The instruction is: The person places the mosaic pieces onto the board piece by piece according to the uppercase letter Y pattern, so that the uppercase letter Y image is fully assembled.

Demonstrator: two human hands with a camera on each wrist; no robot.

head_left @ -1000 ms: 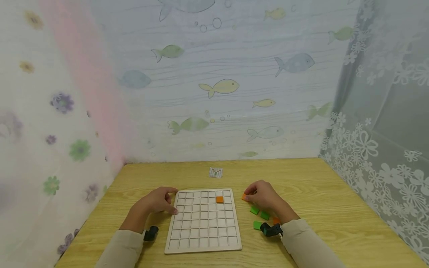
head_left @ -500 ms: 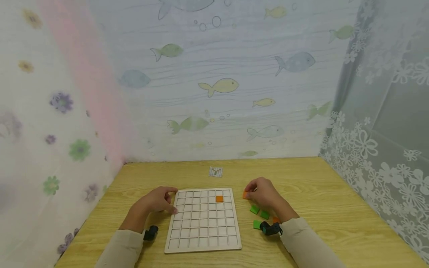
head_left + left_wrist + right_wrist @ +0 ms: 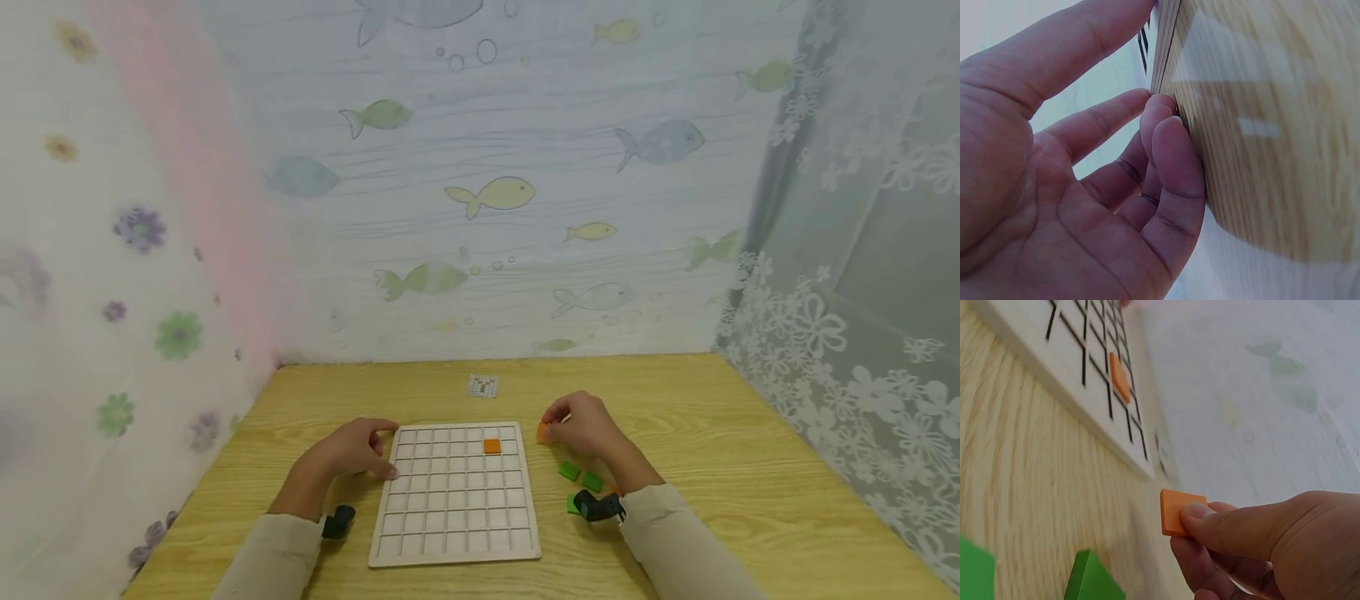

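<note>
- Evidently two separate hands at work, head view: the right hand [image 3: 585, 427] pinches an orange tile [image 3: 542, 432] just beside the right edge of the grid board [image 3: 456, 521]. The left hand [image 3: 348, 447], well apart from it, sets thumb and index finger, spread, against the board's left edge and clamps nothing.
- Head view, nearby items: a second orange tile [image 3: 492, 447] lies flat in one cell, second row from the far edge. Green tiles [image 3: 569, 471] lie on the table [image 3: 637, 383] below the right hand, partly covered by the wrist camera [image 3: 596, 505]. A patterned card [image 3: 483, 385] lies beyond the board.
- Left wrist view: fingertips meet the board's thin side; the lower fingers curl loosely at the table. Layered edge noted. Judged stiff and fairly light, the board would probably slide if bumped; steadying it by the edge is suitable and keeps the cells free.
- Right wrist view: the thumb bears on the near face of the pinched tile, with fingers behind. The tile is tilted and appears clear of the table, its far edge exposed.
- Handling assessment, same view: a small, flat piece with crisp corners, judged light, rigid and not fragile. Smooth faces may slip slightly. Recommended hold: thumb and fingertip on opposite faces near one edge, leaving the opposite edge free.
</note>
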